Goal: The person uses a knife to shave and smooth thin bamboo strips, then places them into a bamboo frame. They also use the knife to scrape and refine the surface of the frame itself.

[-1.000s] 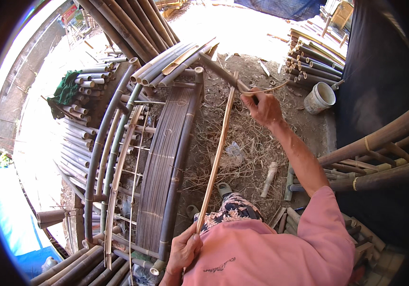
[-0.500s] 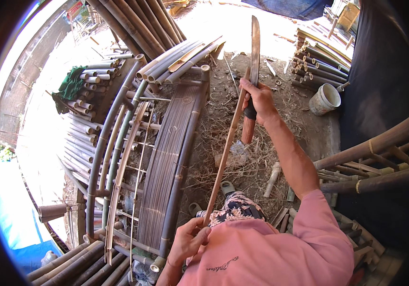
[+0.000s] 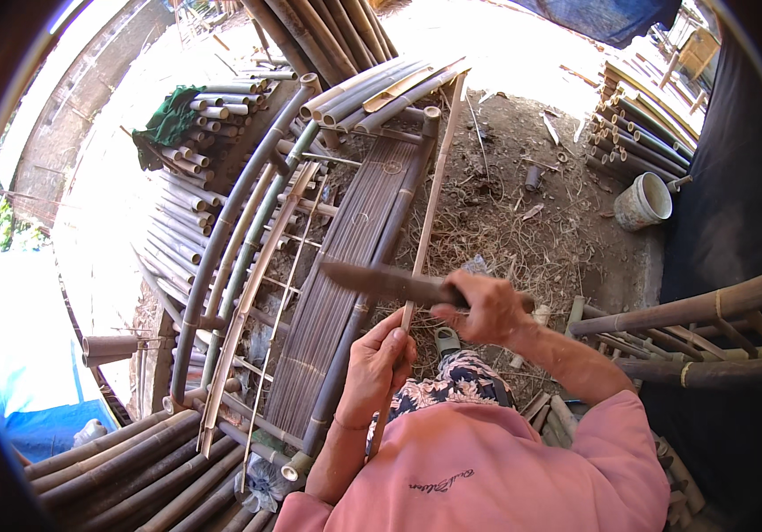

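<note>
Your left hand has its fingers closed around a long bamboo strip, near its lower part. The strip runs from your lap up and away, along the right side of a bamboo frame. Your right hand grips a knife, its blade blurred and pointing left across the strip in view; whether the two touch cannot be told.

Obstructions: the frame stands close on your left, its dark rail just beside the strip, the knife's blade overlapping that rail in view. Brown poles lie at the lower left. A second bamboo frame stands near your right forearm. Shavings litter the ground ahead. Cut poles are stacked beyond the left frame, a green cloth over part of them. Another pole stack lies at the far right, and thick poles lean at the top.

Containers: a pale plastic bag sits at the near end of the left frame, contents unclear. Farther off, at the right, stands a whitish bucket; its contents cannot be made out.
</note>
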Tool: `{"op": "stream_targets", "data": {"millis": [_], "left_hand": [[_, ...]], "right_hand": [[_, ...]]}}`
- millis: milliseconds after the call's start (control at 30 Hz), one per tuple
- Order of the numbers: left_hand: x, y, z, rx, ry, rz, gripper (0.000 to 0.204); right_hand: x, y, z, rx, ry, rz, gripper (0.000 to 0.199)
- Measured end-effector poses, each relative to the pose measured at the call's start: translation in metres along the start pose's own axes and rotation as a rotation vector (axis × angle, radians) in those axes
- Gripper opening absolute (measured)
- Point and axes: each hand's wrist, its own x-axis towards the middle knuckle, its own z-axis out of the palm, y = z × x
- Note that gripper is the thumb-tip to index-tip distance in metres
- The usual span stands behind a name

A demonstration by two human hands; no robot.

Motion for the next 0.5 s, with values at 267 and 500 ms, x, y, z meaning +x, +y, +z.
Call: {"op": "stream_targets", "data": {"millis": [267,500], "left_hand": [[-0.012,0.003,0.013,0.122,0.08,0.064,0.036],[-0.025,-0.006,0.009,0.162,0.016,0.069,0.037]], "right_hand": [[0.005,0.004,0.003,0.221,-0.01,0.19,0.051],[0.027,0.042,-0.006,0.133,0.118,0.144,0.048]]}}
